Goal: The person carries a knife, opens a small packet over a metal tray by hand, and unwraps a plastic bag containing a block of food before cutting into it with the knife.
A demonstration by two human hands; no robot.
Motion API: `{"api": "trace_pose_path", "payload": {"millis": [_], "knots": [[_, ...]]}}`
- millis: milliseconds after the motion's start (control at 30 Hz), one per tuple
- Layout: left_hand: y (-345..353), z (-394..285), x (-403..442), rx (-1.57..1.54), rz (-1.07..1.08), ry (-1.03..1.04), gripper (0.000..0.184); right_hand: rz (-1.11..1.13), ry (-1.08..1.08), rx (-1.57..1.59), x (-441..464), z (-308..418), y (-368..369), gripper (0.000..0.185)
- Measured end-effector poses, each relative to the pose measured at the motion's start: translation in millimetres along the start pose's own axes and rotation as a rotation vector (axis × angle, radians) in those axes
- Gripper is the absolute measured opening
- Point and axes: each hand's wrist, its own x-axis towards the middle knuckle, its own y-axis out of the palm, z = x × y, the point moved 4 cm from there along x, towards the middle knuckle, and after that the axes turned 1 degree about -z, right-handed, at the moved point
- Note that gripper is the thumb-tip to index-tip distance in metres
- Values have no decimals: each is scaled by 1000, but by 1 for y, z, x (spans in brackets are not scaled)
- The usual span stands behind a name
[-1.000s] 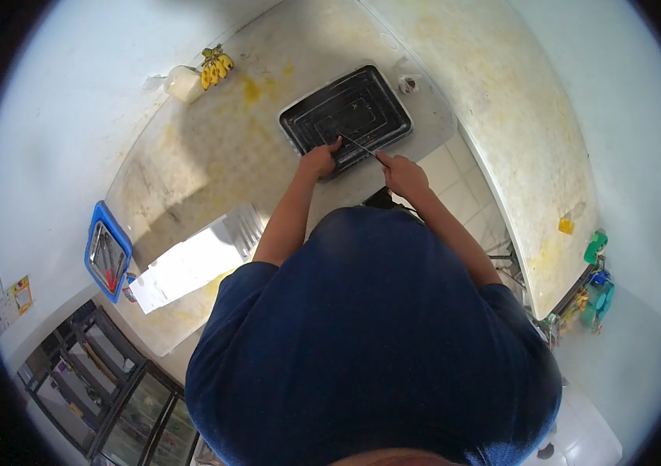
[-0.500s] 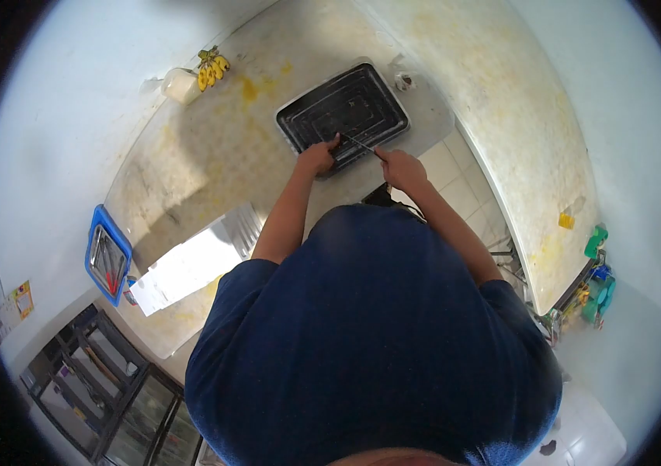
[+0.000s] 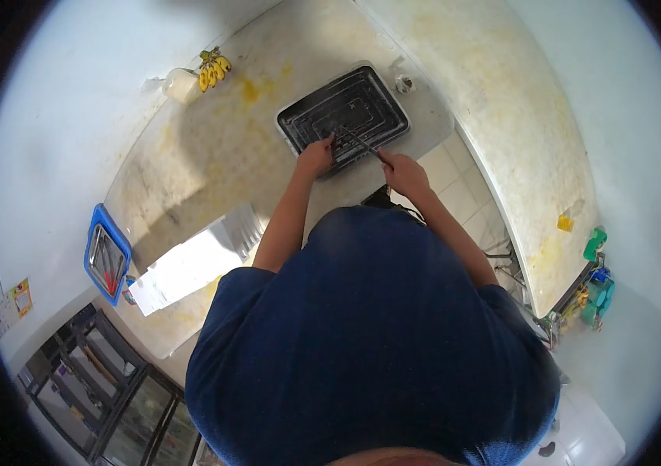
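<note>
A black rectangular tray (image 3: 369, 99) with stepped ridges and a pale rim lies at a slant on the stained worktop. My left hand (image 3: 316, 158) is at its near left part, fingers pressed together; whatever they hold, if anything, is too small to name. From the right, my right hand (image 3: 403, 172) grips the handle of a thin dark tool (image 3: 362, 143), which looks like a knife. The tool's tip points into the tray, close beside my left fingers. Small pale bits show on the tray's surface.
Bananas (image 3: 213, 71) and a whitish container (image 3: 182, 85) stand by the wall. A small cup-like item (image 3: 404, 84) is right of the tray. White papers (image 3: 190, 268) and a blue tray of tools (image 3: 107, 255) are at the left. A second worktop (image 3: 532, 147) runs along the right.
My left fingertips have drawn back slightly towards me. The tool's tip and my right hand have shifted a little. The tool stays in my right hand.
</note>
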Motion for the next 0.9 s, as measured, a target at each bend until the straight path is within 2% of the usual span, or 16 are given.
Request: {"api": "trace_pose_path", "payload": {"millis": [33, 100, 133, 200, 233, 300, 333, 433, 533, 633, 733, 800, 833, 900], "knots": [[-4, -1, -4, -59, -91, 9, 49, -36, -12, 90, 0, -9, 6, 42], [-10, -1, -10, -294, -8, -151, 34, -108, -34, 271, 3, -24, 12, 43], [-12, -1, -14, -411, 33, -232, 36, 4, 113, 424, 2, -19, 3, 43], [-18, -3, -22, -440, -18, -209, 29, 232, 406, 723, -4, -9, -14, 44], [-19, -4, -24, -454, -45, -198, 26, 220, 425, 787, -5, -11, -10, 39], [-24, -9, -28, -497, -271, -37, 17, 194, 458, 914, -7, -12, -4, 32], [-26, -11, -31, -516, -383, 44, 13, 197, 456, 918, -7, -12, -5, 31], [-46, -27, -36, -514, -485, 146, 11, 195, 443, 918, -6, -11, -5, 28], [-61, -35, -37, -537, -497, 14, 14, 166, 424, 902, -5, -11, -4, 28], [-67, -34, -27, -589, -404, 82, 30, 151, 409, 938, -4, -13, -1, 30], [-70, -42, -18, -1051, -277, 157, 61, 162, 410, 1046, -5, -11, -3, 31], [-77, -51, -28, -1775, 54, 193, 77, 184, 407, 1136, -7, -7, -7, 30], [-83, -58, -33, -2124, 251, 207, 85, 104, 317, 1087, -6, -7, -7, 31], [-89, -61, -33, -2118, 182, 123, 93, -52, 142, 983, -7, -1, -11, 32]]}}
